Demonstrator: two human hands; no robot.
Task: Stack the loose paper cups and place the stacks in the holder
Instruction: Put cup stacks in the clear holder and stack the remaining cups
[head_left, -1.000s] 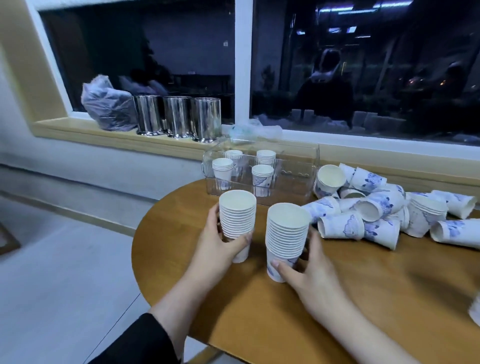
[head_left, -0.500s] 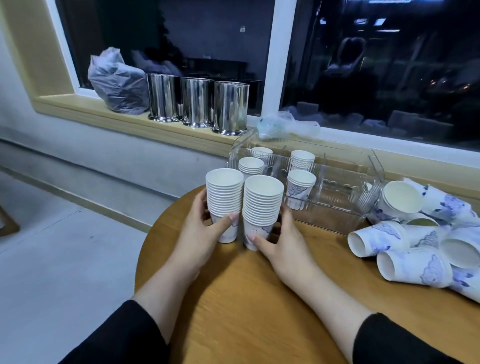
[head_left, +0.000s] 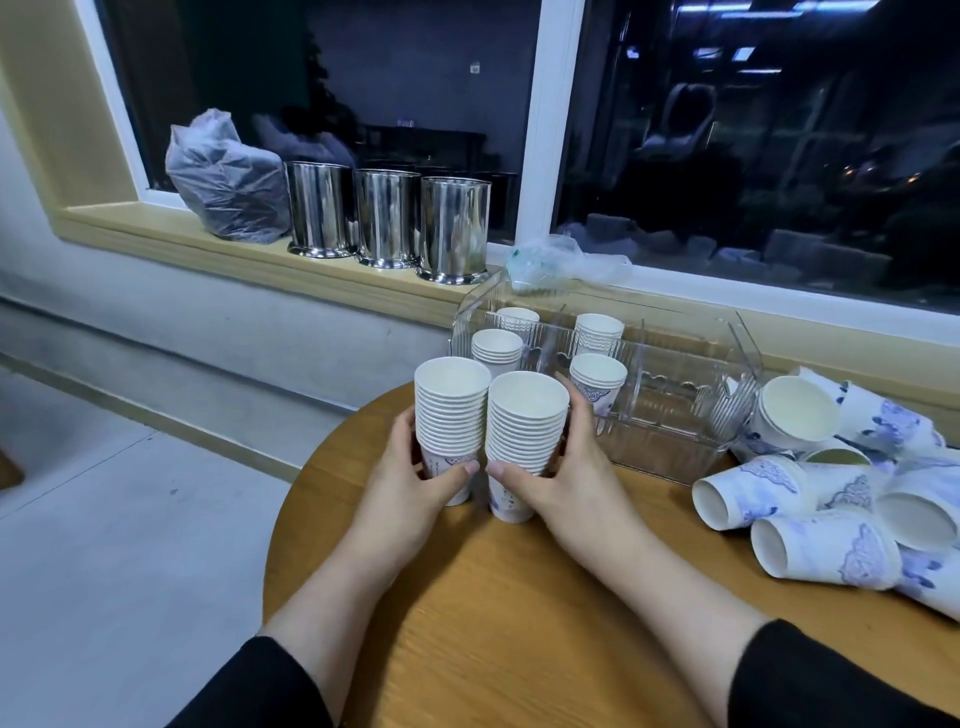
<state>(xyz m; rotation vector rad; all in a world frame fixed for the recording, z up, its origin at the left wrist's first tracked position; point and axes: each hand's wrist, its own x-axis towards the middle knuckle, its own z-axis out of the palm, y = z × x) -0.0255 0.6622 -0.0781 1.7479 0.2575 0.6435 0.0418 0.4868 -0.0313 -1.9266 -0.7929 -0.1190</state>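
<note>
Two tall stacks of white paper cups stand side by side on the round wooden table (head_left: 519, 623). My left hand (head_left: 410, 488) grips the left stack (head_left: 451, 410) near its base. My right hand (head_left: 566, 478) grips the right stack (head_left: 527, 421) the same way. Just behind them sits the clear plastic holder (head_left: 675, 415), with several shorter cup stacks (head_left: 597, 376) in its left compartments. Its right compartments hold nothing. A heap of loose blue-patterned cups (head_left: 826, 499) lies on its side at the table's right.
On the window sill (head_left: 156, 234) behind stand three steel canisters (head_left: 387, 218), a grey plastic bag (head_left: 228, 179) and a crumpled clear bag (head_left: 566, 262). The table's left edge drops to a grey floor (head_left: 104, 519).
Both hands have brought the two stacks together and slid them left and toward the holder's front left corner. The view has shifted, so the loose cups now lie further right.
</note>
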